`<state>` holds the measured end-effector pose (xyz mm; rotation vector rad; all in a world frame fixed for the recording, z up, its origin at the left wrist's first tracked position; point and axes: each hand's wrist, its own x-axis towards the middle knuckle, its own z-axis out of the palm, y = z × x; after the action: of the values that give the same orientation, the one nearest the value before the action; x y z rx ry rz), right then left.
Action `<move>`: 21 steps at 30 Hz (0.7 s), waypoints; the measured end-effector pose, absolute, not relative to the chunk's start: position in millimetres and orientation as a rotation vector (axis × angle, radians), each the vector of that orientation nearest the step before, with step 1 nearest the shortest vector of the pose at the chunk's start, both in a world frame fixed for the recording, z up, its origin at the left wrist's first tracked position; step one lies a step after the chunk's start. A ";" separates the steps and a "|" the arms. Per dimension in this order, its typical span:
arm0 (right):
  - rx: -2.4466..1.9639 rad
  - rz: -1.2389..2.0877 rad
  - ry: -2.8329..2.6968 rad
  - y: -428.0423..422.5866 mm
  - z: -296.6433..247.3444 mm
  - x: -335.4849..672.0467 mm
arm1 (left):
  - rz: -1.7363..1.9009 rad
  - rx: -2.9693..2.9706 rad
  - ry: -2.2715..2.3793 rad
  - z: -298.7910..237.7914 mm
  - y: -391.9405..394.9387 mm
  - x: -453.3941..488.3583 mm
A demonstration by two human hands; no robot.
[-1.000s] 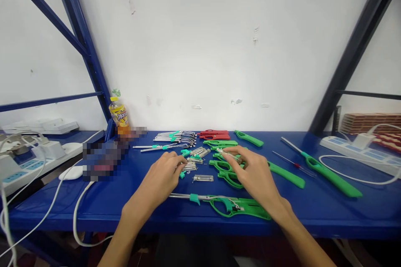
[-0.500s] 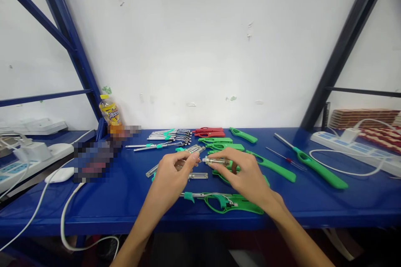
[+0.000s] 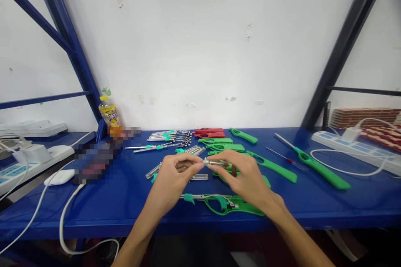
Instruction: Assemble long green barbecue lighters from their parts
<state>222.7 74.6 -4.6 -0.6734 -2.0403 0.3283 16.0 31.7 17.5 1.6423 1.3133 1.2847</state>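
Observation:
My right hand (image 3: 249, 177) grips a small clear lighter fuel tank (image 3: 216, 162) that lies level above the table. The thumb and forefinger of my left hand (image 3: 171, 179) are pinched at the tank's left end, over its fitting. Whatever tiny part may sit between those fingertips is hidden. Below my hands lies an open green lighter half-shell (image 3: 250, 205) with a metal rod, a teal trigger (image 3: 223, 203) and wires in it. More clear fuel tanks (image 3: 200, 177) rest behind my left hand. Green handle shells (image 3: 278, 167) are partly covered by my right hand.
Metal rods with teal triggers (image 3: 169, 135), red shells (image 3: 209, 132) and a screwdriver (image 3: 288, 159) lie farther back. An assembled green lighter (image 3: 322, 169) is at right. Power strips (image 3: 360, 154) and cables flank the blue table (image 3: 125, 208); a drink bottle (image 3: 110, 114) stands back left.
My left fingertips have moved slightly right and down, closing the small gap to the tank's end, and now touch it. My right hand stays nearly in place with the tank.

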 end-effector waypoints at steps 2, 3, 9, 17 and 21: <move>-0.673 0.316 -2.035 75.4 -3.2 224.5 | 1.266 1.642 1.330 17.1 32.1 16.8; -0.680 0.311 -2.032 76.2 -1.7 226.4 | 1.247 1.654 1.349 16.0 32.0 18.1; -0.790 0.254 -1.943 84.9 13.6 252.2 | 1.058 2.009 1.393 -6.2 27.3 43.3; -0.859 0.186 -1.893 84.5 25.2 274.1 | 0.714 2.268 1.507 -24.8 22.4 75.5; -0.857 0.220 -1.940 81.6 26.4 274.2 | 0.746 2.250 1.531 -27.0 26.1 76.7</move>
<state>274.2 81.6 26.4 -0.8570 -1.9400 0.2204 76.7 26.1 -27.0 2.2497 1.5315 0.7456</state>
